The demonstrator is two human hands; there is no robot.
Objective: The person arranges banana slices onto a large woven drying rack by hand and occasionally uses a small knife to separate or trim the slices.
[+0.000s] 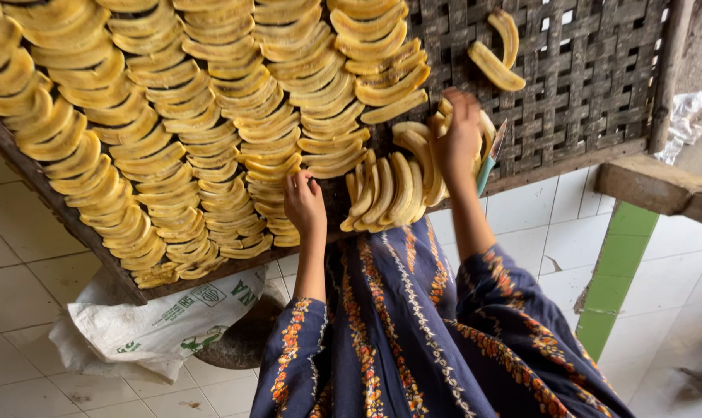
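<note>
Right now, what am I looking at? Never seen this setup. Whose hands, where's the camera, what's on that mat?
There is no machine here: a person works with two bare hands, and the single picture comes from a camera on their head, looking down. In front of them is a woven tray covered with rows of long yellow banana slices. The left hand rests on slices near the tray's front edge. The right hand sits on a loose pile of slices and seems to hold a small knife with a teal handle. Two separate slices lie farther back. Below are a tiled floor and a white sack.
</note>
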